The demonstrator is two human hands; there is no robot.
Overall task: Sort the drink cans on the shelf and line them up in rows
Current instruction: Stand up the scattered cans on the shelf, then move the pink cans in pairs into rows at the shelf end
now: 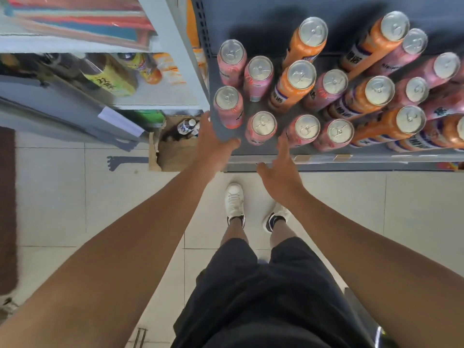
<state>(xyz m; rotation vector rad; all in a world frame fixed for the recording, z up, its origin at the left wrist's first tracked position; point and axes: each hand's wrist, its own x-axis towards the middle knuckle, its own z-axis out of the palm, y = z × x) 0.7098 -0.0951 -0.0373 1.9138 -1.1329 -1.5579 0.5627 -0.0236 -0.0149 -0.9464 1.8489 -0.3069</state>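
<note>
Several tall drink cans stand on a grey shelf [253,153], pink ones and orange ones mixed together. Pink cans fill the left side, among them one at the front left [228,106] and one near the front edge [262,126]. An orange can [292,84] stands in the middle, and more orange cans [391,126] crowd the right. My left hand [213,144] reaches over the shelf's front left corner with fingers spread, holding nothing. My right hand [282,169] hovers at the front edge below a pink can [302,130], fingers relaxed and empty.
A neighbouring shelf unit [160,101] to the left holds bottles [110,79]. A cardboard box [175,149] with a bottle stands on the tiled floor below it. My feet in white shoes [234,199] stand close to the shelf front.
</note>
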